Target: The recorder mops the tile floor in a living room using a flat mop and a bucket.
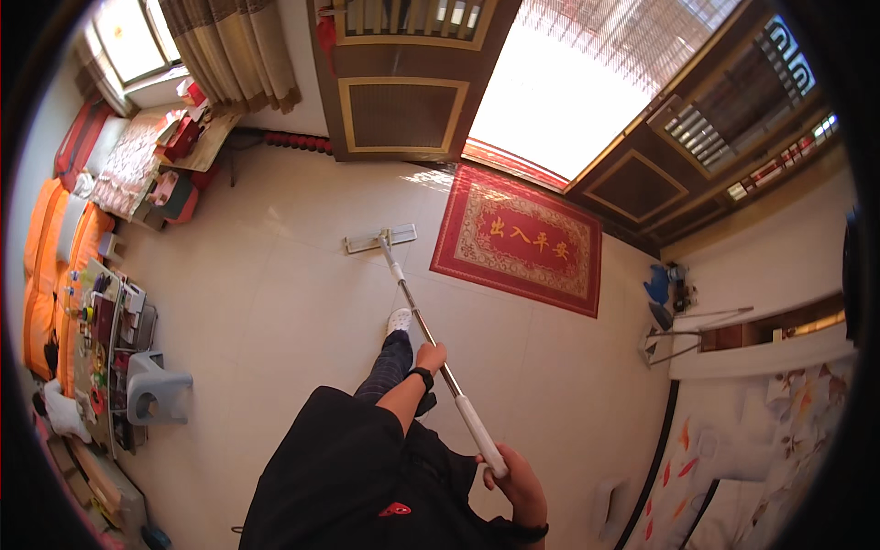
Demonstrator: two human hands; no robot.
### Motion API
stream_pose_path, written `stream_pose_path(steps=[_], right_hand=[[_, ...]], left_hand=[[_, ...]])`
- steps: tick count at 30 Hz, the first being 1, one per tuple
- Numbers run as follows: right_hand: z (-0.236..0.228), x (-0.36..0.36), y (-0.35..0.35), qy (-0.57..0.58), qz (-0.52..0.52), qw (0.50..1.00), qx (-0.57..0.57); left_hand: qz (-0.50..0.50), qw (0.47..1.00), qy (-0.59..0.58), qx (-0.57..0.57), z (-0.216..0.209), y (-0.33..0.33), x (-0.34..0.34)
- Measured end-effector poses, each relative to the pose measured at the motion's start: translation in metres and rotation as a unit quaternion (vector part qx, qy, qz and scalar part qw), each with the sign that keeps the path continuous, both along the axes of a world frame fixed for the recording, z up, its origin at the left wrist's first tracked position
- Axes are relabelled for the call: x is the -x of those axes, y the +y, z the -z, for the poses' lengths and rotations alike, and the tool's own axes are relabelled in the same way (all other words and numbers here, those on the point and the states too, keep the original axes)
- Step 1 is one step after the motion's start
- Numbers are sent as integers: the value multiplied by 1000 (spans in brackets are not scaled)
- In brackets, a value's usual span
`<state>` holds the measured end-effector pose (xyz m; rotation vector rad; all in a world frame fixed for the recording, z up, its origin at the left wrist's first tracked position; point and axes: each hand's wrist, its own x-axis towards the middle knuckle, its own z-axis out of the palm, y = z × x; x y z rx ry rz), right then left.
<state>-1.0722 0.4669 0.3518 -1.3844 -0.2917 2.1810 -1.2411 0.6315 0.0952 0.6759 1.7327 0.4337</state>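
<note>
A flat mop [473,423] with a metal pole and a white grip slants across the middle of the view. Its flat rectangular head [400,234] rests on the pale tiled floor, left of a red doormat. My left hand [431,356], with a dark band on the wrist, is wrapped round the metal pole about midway down. Near the top end of the white grip, my right hand [519,477] is closed on the handle. My foot in a white shoe [399,320] is just left of the pole.
The red patterned doormat [513,240] lies before an open doorway with dark door leaves [403,115]. On the left stand a grey plastic stool [158,389], a cluttered table [95,339] and an orange sofa [41,275]. A blue item [656,284] sits by the right wall.
</note>
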Motion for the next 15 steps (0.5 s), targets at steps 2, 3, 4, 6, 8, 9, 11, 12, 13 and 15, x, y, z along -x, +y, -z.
stream_pose_path(steps=[2,3,4,6,8,9,11,12,13,15], right_hand=[[-10,0,-21,-91,16,995,-33],[-9,2,-35,-91,22,995,-29],[-7,5,-45,-130,32,991,-22],[3,13,-63,-173,46,984,-12],[20,35,-74,-253,49,966,-38],[22,42,-77,-243,73,967,-19],[27,51,-84,-272,88,958,13],[29,56,-86,-277,89,956,19],[32,61,-83,-279,100,953,56],[32,72,-67,-288,108,947,93]], left_hand=[[12,1000,8,11,-7,-22,-10],[19,999,12,28,-7,-39,-13],[21,999,11,43,-5,-47,-13],[28,998,17,48,-6,-62,-9],[53,997,5,52,4,-68,4],[70,996,15,46,3,-71,9],[68,994,41,70,13,-77,12],[70,994,36,75,13,-79,15],[61,994,42,79,12,-79,17],[49,995,39,83,12,-66,23]])
